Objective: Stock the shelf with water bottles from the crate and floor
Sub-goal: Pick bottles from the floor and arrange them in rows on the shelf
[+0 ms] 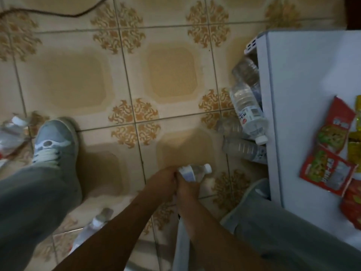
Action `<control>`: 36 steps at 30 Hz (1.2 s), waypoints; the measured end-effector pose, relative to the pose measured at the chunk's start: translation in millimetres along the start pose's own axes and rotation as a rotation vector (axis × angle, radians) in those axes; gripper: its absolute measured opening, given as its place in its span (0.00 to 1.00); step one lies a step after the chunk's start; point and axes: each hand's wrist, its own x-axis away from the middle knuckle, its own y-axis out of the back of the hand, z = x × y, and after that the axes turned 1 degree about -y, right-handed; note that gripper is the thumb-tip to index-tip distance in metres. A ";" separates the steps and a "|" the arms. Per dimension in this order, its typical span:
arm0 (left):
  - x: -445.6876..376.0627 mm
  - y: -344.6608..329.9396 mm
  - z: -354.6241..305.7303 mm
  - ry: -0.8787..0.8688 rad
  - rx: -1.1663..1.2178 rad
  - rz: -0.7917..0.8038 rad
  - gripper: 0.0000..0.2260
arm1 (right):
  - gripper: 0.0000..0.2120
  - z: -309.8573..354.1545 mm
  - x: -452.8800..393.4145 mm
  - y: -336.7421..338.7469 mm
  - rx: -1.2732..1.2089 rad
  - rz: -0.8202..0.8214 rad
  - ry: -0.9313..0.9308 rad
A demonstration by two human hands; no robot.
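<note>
Clear plastic water bottle [197, 172] held low over the tiled floor [82, 79], the right hand [187, 187] curled round its body and the left hand [164, 179] pinching its end; more bottles [248, 112] lie on the white shelf [304, 90] nearby.

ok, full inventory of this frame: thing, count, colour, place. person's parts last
held water bottle: 1, clear, white cap and label, in both hands over the floor
shelf bottles: at least 4, clear, lying at the left edge of the shelf unit
white shelf unit: 1, right side
snack packets: several, red and yellow, on the unit's top
floor bottles: 1 bottom centre, blurred; more at far left, count unclear
cord: 1, dark, top left on the tiled floor
shoe: 1, grey-blue, left
left hand: grips the bottle
right hand: grips the bottle
</note>
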 end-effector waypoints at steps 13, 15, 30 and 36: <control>33.4 67.1 -60.4 0.051 0.388 -0.157 0.14 | 0.21 60.6 65.6 62.3 -0.035 0.280 0.455; 54.4 82.7 -91.4 0.003 0.468 -0.216 0.12 | 0.21 79.5 91.6 77.2 -0.056 0.254 0.521; 312.7 136.8 -319.2 -0.724 0.634 -0.347 0.26 | 0.26 171.0 360.9 277.1 -0.337 0.008 1.257; 415.5 93.7 -402.2 -0.925 0.622 -0.352 0.23 | 0.20 141.2 443.5 402.9 -0.458 -0.080 1.451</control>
